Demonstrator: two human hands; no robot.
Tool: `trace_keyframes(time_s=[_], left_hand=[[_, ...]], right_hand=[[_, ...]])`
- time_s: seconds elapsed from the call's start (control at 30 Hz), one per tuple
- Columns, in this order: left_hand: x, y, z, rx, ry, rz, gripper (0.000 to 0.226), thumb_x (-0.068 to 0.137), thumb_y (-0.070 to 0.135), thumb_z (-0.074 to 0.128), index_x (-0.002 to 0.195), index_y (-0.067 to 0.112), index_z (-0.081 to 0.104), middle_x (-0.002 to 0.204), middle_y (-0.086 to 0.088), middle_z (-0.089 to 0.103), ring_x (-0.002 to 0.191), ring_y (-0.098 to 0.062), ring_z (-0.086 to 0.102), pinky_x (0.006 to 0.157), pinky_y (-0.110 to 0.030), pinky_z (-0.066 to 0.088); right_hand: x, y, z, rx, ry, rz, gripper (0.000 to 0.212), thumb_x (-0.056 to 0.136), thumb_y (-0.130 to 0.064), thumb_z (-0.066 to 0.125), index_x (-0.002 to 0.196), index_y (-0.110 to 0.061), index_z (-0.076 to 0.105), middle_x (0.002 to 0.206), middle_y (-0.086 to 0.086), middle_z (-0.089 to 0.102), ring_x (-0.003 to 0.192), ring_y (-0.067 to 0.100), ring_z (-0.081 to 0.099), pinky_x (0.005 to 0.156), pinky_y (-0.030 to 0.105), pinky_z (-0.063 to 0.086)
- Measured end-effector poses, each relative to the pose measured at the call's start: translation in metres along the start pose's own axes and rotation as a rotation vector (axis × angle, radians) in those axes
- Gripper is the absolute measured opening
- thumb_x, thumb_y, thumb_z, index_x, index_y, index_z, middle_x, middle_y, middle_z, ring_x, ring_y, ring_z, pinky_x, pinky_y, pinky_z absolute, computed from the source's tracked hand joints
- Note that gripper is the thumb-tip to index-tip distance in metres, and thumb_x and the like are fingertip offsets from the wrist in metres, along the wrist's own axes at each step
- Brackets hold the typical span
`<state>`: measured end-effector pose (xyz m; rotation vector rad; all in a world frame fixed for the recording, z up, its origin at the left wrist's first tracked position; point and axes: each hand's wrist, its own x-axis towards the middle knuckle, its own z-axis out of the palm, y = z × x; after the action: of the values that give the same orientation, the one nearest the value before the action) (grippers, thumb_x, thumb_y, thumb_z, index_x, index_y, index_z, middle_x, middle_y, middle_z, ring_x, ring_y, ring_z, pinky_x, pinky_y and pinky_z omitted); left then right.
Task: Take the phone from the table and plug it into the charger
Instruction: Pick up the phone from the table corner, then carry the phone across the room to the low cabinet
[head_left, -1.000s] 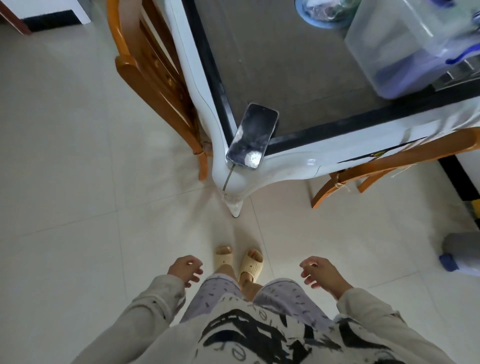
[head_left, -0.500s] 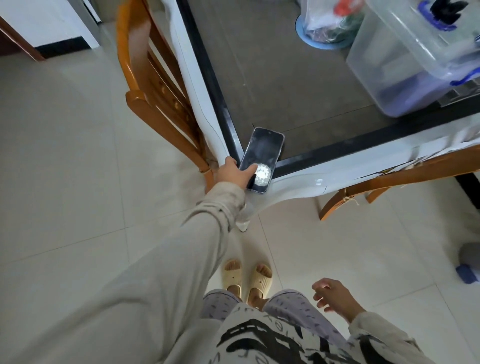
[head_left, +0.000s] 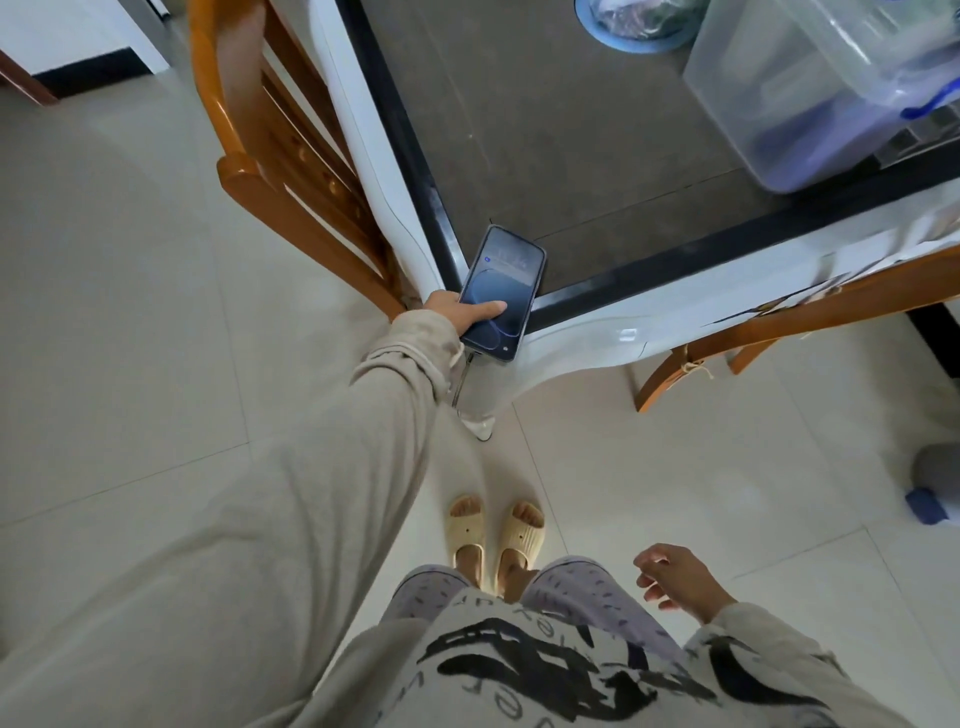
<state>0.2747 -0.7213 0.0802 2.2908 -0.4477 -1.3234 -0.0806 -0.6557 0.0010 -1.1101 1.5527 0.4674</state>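
Note:
The dark phone (head_left: 506, 280) lies over the near corner of the table (head_left: 582, 332), its screen lit. My left hand (head_left: 457, 312) grips its lower left edge, thumb across the screen. A thin cord or strap (head_left: 462, 382) hangs from the phone's lower end beside my sleeve. My right hand (head_left: 675, 577) hangs low at my side, fingers loosely apart, holding nothing. No charger is in view.
A wooden chair (head_left: 280, 156) stands against the table's left side and another (head_left: 779, 322) is tucked under the near edge. A clear plastic box (head_left: 810, 98) and a blue-rimmed bowl (head_left: 631, 31) sit on the table. A grey and blue object (head_left: 935, 483) is on the floor at right.
My left arm rose from my side and reached to the table corner. The hand has closed on the phone's lower edge, and the screen now shows a lit display.

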Motion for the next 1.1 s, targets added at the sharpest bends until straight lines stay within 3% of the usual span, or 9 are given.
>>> trace_keyframes(time_s=[0.07, 0.17, 0.27, 0.33, 0.47, 0.6, 0.77, 0.9, 1.1], left_hand=[[-0.006, -0.006, -0.003, -0.115, -0.057, 0.022, 0.056, 0.077, 0.038, 0.067, 0.121, 0.005, 0.055, 0.121, -0.016, 0.062, 0.106, -0.030, 0.059, 0.093, -0.035, 0.047], [-0.019, -0.018, -0.002, -0.221, -0.050, 0.065, 0.036, 0.079, 0.029, 0.067, 0.108, 0.011, 0.058, 0.108, -0.014, 0.062, 0.093, -0.027, 0.057, 0.085, -0.033, 0.049], [-0.034, -0.034, 0.000, -0.304, -0.082, 0.113, 0.037, 0.080, 0.013, 0.067, 0.113, -0.002, 0.061, 0.099, -0.012, 0.061, 0.079, -0.023, 0.060, 0.060, -0.017, 0.052], [-0.045, -0.049, 0.003, -0.324, -0.133, 0.124, 0.038, 0.081, 0.004, 0.063, 0.116, -0.010, 0.058, 0.101, -0.013, 0.060, 0.073, -0.021, 0.060, 0.052, -0.010, 0.053], [-0.066, -0.094, 0.014, -0.282, -0.211, 0.086, 0.036, 0.083, -0.001, 0.059, 0.118, -0.011, 0.055, 0.104, -0.013, 0.059, 0.089, -0.023, 0.058, 0.072, -0.025, 0.050], [-0.082, -0.145, 0.025, -0.174, -0.168, 0.015, 0.033, 0.081, -0.003, 0.061, 0.113, -0.012, 0.059, 0.104, -0.017, 0.064, 0.074, -0.017, 0.060, 0.061, -0.013, 0.049], [-0.085, -0.197, 0.035, 0.048, -0.037, -0.211, 0.032, 0.080, 0.008, 0.066, 0.109, -0.006, 0.064, 0.115, -0.025, 0.066, 0.103, -0.036, 0.062, 0.086, -0.032, 0.046], [-0.083, -0.222, 0.028, 0.259, -0.029, -0.330, 0.035, 0.082, 0.016, 0.063, 0.111, -0.003, 0.062, 0.118, -0.023, 0.065, 0.108, -0.036, 0.060, 0.078, -0.028, 0.042], [-0.072, -0.231, 0.011, 0.523, -0.079, -0.304, 0.036, 0.083, 0.019, 0.061, 0.115, 0.004, 0.061, 0.121, -0.019, 0.064, 0.110, -0.033, 0.060, 0.074, -0.023, 0.038]], right_hand=[[-0.001, -0.002, 0.000, -0.008, -0.009, -0.008, 0.014, 0.090, -0.010, 0.048, 0.081, -0.008, 0.057, 0.065, 0.006, 0.060, 0.054, 0.017, 0.053, 0.051, 0.023, 0.040], [-0.003, -0.006, -0.001, -0.020, -0.019, -0.030, 0.013, 0.090, -0.009, 0.047, 0.082, -0.006, 0.057, 0.066, 0.006, 0.059, 0.055, 0.017, 0.052, 0.052, 0.024, 0.039], [-0.004, -0.011, -0.002, -0.034, -0.028, -0.042, 0.014, 0.091, -0.010, 0.045, 0.082, -0.007, 0.057, 0.067, 0.006, 0.058, 0.055, 0.016, 0.051, 0.052, 0.023, 0.039], [-0.003, -0.014, -0.002, -0.035, -0.032, -0.049, 0.014, 0.091, -0.010, 0.045, 0.084, -0.007, 0.056, 0.067, 0.006, 0.058, 0.056, 0.016, 0.051, 0.052, 0.024, 0.039], [-0.003, -0.014, -0.001, -0.042, -0.037, -0.043, 0.014, 0.091, -0.009, 0.044, 0.087, -0.005, 0.056, 0.067, 0.006, 0.057, 0.056, 0.016, 0.050, 0.052, 0.024, 0.038], [-0.004, -0.012, 0.002, -0.060, -0.054, -0.027, 0.014, 0.091, -0.007, 0.042, 0.087, -0.004, 0.055, 0.066, 0.006, 0.056, 0.054, 0.016, 0.049, 0.052, 0.024, 0.037], [-0.004, -0.010, 0.004, -0.092, -0.073, -0.019, 0.014, 0.092, -0.008, 0.042, 0.088, -0.004, 0.054, 0.066, 0.005, 0.056, 0.055, 0.016, 0.049, 0.053, 0.023, 0.038], [-0.004, -0.011, 0.003, -0.073, -0.054, -0.031, 0.013, 0.091, -0.009, 0.043, 0.089, -0.004, 0.055, 0.067, 0.005, 0.056, 0.056, 0.016, 0.050, 0.052, 0.023, 0.038], [-0.013, -0.004, -0.004, 0.118, 0.059, -0.087, 0.013, 0.090, -0.009, 0.046, 0.085, -0.006, 0.057, 0.067, 0.005, 0.058, 0.056, 0.016, 0.053, 0.053, 0.024, 0.040]])
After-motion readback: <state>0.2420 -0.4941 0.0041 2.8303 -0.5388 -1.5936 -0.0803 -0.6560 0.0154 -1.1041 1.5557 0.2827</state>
